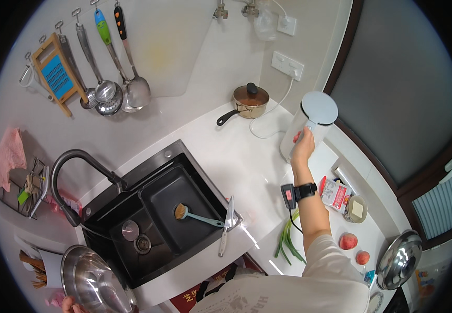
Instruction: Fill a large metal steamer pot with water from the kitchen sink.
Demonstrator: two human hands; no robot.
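My right hand [304,146] is closed around the handle of a tall white electric kettle [320,107] with a pale lid. I cannot tell whether the kettle is lifted off the counter. At the lower left, the fingers of my left hand [73,306] grip the rim of a stainless steel basin [91,274], tilted beside the sink's left end. Most of that hand is hidden by the basin and the picture's edge. Between my hands lies the black sink [132,274], holding a blue-handled scrub brush [198,218] and a small clear cup [130,230].
A kitchen knife [227,227] lies across the sink's right corner. Green onions [287,242] lie under my forearm, with peaches [348,241] farther right. A lidded saucepan [250,103] stands behind, near the white cord [284,99]. The faucet [79,154] arches over the sink.
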